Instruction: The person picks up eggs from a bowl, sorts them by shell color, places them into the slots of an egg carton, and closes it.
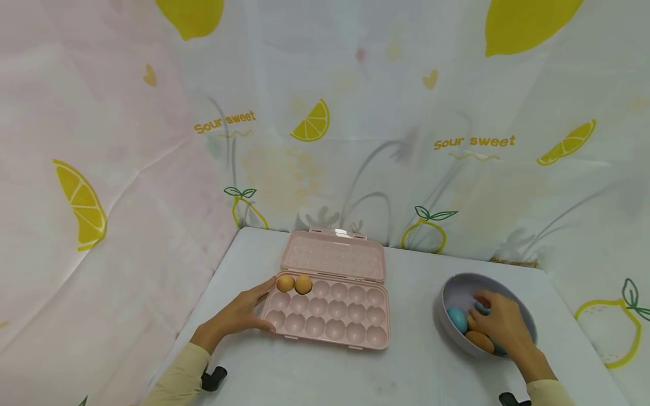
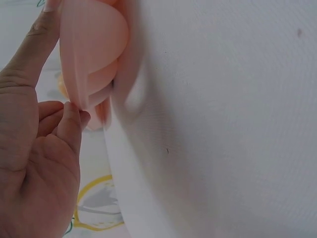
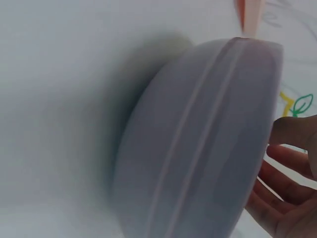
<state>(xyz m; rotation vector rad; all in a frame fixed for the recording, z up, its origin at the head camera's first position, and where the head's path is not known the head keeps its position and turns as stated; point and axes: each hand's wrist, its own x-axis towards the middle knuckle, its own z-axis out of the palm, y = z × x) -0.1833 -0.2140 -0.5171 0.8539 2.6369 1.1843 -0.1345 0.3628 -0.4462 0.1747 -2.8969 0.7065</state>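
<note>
A pink egg box [image 1: 330, 310] lies with its lid raised on the table. Two orange-brown eggs [image 1: 303, 284] sit in its far left cups. My left hand [image 1: 241, 311] holds the box's short left side, thumb at the near corner and fingers at the far one. The left wrist view shows that hand [image 2: 44, 134] against the pink rim [image 2: 74, 54]. Inside the grey bowl [image 1: 459, 282], my right hand [image 1: 500, 320] has thumb and index finger around a blue egg [image 1: 481, 307]. Its fingertips dip behind the bowl wall [image 3: 198, 144] in the right wrist view.
Another blue egg [image 1: 457, 320] and a brown egg [image 1: 479, 341] lie in the bowl, with more partly covered by the hand. The white table [image 1: 413, 321] separates box from bowl. A lemon-print cloth [image 1: 355, 169] hangs behind and at the sides.
</note>
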